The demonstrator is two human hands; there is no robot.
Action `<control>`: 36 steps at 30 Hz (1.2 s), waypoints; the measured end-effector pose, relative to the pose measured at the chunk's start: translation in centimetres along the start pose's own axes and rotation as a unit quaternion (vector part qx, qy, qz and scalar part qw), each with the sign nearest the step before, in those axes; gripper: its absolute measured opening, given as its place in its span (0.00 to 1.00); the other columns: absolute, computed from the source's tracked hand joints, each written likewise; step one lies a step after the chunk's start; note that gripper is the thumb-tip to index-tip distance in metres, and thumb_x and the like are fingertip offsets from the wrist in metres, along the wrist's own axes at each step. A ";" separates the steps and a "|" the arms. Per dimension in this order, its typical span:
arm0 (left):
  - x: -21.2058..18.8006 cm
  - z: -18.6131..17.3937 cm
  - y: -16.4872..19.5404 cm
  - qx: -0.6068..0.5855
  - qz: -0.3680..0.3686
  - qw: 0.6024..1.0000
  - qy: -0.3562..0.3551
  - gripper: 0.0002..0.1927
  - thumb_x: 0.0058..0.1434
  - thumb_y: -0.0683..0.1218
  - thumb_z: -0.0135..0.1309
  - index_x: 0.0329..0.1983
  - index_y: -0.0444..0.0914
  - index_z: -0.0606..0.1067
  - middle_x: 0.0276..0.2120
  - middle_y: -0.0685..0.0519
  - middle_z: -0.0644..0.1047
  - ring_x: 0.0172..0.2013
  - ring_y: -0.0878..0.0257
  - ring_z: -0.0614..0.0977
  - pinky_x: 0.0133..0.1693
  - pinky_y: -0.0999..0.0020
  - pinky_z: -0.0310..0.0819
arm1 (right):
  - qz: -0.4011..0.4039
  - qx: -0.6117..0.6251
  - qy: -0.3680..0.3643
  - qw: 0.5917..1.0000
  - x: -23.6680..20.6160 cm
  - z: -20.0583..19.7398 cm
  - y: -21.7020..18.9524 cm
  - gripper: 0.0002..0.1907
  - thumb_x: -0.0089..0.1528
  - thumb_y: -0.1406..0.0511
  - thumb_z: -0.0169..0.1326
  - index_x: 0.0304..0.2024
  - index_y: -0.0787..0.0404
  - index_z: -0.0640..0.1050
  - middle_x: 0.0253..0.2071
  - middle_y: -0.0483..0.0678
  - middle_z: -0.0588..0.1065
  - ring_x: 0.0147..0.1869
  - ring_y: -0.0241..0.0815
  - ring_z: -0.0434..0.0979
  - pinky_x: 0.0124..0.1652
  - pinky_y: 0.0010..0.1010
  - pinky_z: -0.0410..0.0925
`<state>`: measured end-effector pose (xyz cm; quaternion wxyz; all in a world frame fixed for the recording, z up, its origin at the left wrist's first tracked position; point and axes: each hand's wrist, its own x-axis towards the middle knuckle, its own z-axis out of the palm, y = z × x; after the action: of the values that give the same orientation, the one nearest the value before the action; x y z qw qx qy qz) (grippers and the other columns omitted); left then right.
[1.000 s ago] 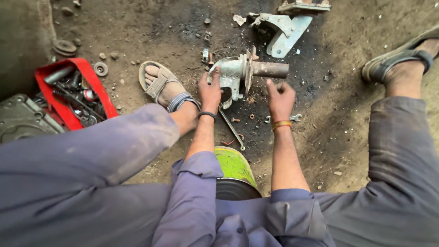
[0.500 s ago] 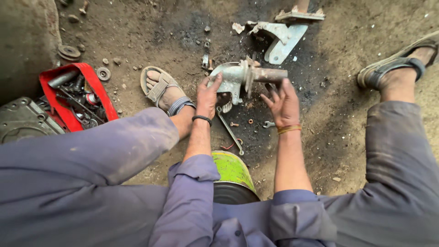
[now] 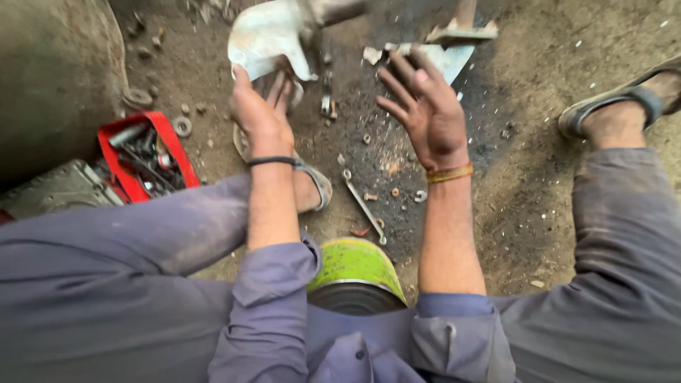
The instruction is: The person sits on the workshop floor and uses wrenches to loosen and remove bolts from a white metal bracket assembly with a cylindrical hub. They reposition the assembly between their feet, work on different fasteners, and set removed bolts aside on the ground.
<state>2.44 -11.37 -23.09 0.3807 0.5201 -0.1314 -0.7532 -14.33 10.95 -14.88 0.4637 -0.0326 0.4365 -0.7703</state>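
Big grey metal part [image 3: 273, 32] up at the top middle, gripped tight from below by only the left hand [image 3: 261, 117]. Right hand [image 3: 425, 110] wide open, fingers spread, touching nothing. Heavy-looking; could slip, drop onto the sandalled foot [image 3: 312, 181] right underneath.

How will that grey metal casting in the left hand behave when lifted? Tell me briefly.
The metal casting looks thick and solid, so it is probably rigid and heavy for its size. The left hand grips only its lower edge, so it may tend to tip away. Its surface looks grimy, as does the dirt floor, so it could be slippery.
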 end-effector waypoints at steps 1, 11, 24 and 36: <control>0.3 0.0 -0.8 0.045 0.031 0.998 0.013 0.19 0.71 0.56 0.46 0.39 0.35 0.73 0.34 0.49 0.78 0.30 0.56 0.81 0.31 0.63 0.75 | 0.005 -0.055 0.038 0.998 -0.2 0.1 -0.6 0.33 0.68 0.61 0.53 0.72 0.64 0.62 0.72 0.56 0.68 0.73 0.54 0.70 0.67 0.50 0.66; -8.3 3.9 -19.9 0.451 0.173 0.866 -0.130 0.15 0.62 0.46 0.58 0.49 0.35 0.77 0.42 0.47 0.82 0.42 0.56 0.85 0.46 0.62 0.80 | -0.050 -0.284 0.294 0.911 -14.1 -1.8 -15.2 0.18 0.73 0.63 0.46 0.60 0.65 0.76 0.53 0.54 0.78 0.55 0.48 0.81 0.55 0.42 0.74; -0.2 12.8 -20.1 0.844 0.248 0.401 -0.257 0.43 0.52 0.43 0.60 0.72 0.45 0.57 0.67 0.40 0.62 0.56 0.40 0.74 0.55 0.42 0.64 | 0.002 -0.521 0.306 0.797 -22.8 -10.9 -18.8 0.14 0.71 0.68 0.50 0.59 0.65 0.75 0.48 0.50 0.78 0.48 0.34 0.78 0.51 0.24 0.70; -12.5 6.8 -28.6 0.871 0.366 0.319 -0.071 0.03 0.70 0.43 0.47 0.43 0.39 0.69 0.38 0.47 0.76 0.21 0.62 0.82 0.20 0.66 0.76 | 0.001 -0.637 0.222 0.738 -22.6 -6.3 -19.8 0.17 0.66 0.68 0.59 0.58 0.62 0.80 0.45 0.49 0.82 0.45 0.36 0.82 0.46 0.27 0.73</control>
<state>-13.95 15.44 -28.63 -0.0652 0.3956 -0.9158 -0.0233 -17.94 35.54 3.11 0.2256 -0.1478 0.9159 -0.2973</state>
